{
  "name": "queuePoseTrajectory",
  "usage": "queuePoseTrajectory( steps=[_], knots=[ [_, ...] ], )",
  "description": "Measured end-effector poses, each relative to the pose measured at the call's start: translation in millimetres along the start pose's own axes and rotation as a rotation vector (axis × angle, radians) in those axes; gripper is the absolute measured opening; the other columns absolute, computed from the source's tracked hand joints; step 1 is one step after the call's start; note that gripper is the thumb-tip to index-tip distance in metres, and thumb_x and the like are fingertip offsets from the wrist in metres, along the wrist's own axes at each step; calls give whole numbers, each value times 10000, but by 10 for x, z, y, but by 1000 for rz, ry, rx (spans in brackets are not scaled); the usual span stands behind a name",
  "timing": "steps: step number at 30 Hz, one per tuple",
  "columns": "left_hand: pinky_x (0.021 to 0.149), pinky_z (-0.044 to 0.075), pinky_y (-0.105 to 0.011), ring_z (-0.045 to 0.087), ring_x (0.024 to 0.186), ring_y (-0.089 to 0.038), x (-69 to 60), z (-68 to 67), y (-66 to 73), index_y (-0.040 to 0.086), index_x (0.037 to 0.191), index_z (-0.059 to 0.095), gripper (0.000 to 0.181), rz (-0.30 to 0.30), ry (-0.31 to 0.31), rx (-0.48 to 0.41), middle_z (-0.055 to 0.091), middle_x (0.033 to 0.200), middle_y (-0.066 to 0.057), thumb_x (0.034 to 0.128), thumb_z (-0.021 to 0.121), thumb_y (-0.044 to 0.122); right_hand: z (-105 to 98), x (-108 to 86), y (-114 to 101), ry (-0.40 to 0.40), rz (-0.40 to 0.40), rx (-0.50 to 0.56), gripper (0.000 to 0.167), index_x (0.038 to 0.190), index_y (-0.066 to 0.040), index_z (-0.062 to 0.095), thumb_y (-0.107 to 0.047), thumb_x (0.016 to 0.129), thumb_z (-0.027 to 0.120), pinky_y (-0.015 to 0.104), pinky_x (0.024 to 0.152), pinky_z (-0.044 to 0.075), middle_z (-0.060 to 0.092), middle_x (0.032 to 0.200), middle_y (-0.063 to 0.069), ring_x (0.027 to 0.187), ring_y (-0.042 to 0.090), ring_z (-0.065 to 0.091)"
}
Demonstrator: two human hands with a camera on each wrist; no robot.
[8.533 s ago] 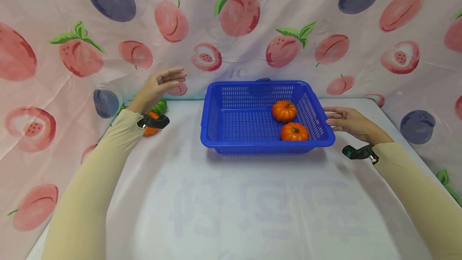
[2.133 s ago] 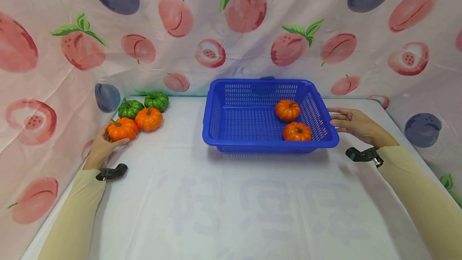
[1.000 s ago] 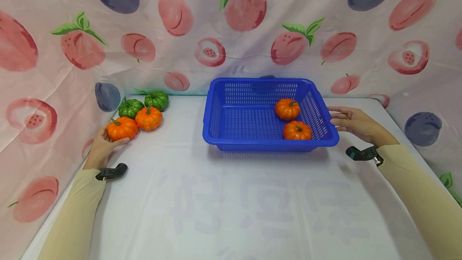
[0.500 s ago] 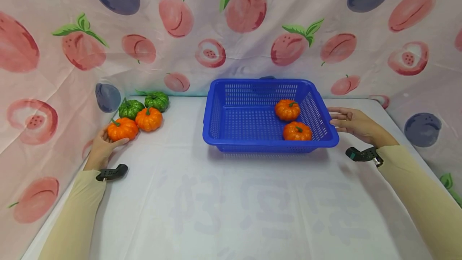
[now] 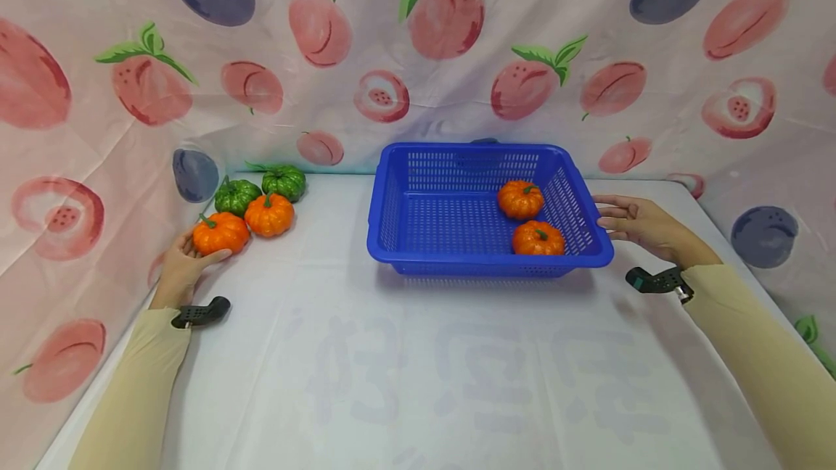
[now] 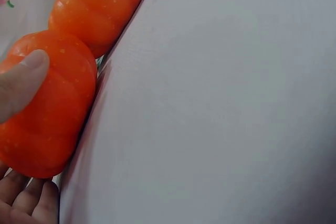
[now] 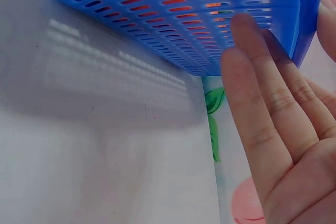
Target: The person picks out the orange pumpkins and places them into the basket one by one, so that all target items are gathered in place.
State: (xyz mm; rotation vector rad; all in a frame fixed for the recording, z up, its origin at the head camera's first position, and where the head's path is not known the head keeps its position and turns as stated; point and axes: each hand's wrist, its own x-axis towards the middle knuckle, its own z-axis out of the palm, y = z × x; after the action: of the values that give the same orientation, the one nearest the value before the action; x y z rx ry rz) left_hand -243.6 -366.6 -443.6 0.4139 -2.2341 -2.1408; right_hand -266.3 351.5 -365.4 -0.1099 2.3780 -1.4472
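Observation:
At the table's far left, my left hand holds an orange mini pumpkin between thumb and fingers. In the left wrist view the thumb presses one side of it and the fingertips show at the opposite side. The pumpkin sits on the table, touching a second orange pumpkin. My right hand is at the right end of a blue plastic basket. Its straight fingers lie against the slotted outer wall, with the thumb beside the rim.
Two orange pumpkins lie in the basket's right half. Behind the left-hand pumpkins sit two green ones. A white cloth covers the table; a fruit-print curtain closes off the back and sides.
Since the oldest frame my left hand has come down from above the pumpkins and taken hold of the nearest orange one. Over the last two seconds both hands stay almost still.

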Motion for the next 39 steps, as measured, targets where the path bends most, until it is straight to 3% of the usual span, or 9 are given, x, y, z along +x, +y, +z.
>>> queuePoseTrajectory(
  steps=[7,15,22,31,39],
  knots=[
    [1088,253,-105,85,1470,-157,-40,-24,22,126,1522,79,949,1,1,-3,67,1592,-38,816,707,42,0,-2,-6,-7,-5,14,737,1477,43,143,-221,939,571,132,780,532,619,927,-316,884,-97,612],
    [1078,268,-99,138,1462,-139,-32,-32,13,130,1517,130,937,3,33,-8,121,1586,-21,798,721,25,3,-7,-4,-7,-8,19,733,1475,48,145,-216,939,570,123,769,528,625,925,-312,880,-95,615],
    [1126,221,-137,183,1449,-106,-22,-41,-8,115,1515,137,937,23,47,-9,153,1580,-28,792,728,31,-7,2,1,-8,-13,5,732,1476,43,148,-219,939,571,124,773,530,624,927,-314,881,-93,617],
    [1147,192,-151,137,1460,-122,-31,-34,3,136,1513,153,920,-3,82,52,130,1582,-23,804,738,118,-15,12,24,-10,-15,16,728,1477,41,152,-211,938,572,128,779,531,625,937,-311,888,-88,620],
    [1191,94,-230,131,1460,-110,-49,-19,33,150,1511,173,871,22,105,0,145,1581,-1,827,707,84,-7,21,25,-2,-7,-1,741,1481,29,157,-233,933,580,124,774,531,613,928,-317,885,-92,617]
  ],
)
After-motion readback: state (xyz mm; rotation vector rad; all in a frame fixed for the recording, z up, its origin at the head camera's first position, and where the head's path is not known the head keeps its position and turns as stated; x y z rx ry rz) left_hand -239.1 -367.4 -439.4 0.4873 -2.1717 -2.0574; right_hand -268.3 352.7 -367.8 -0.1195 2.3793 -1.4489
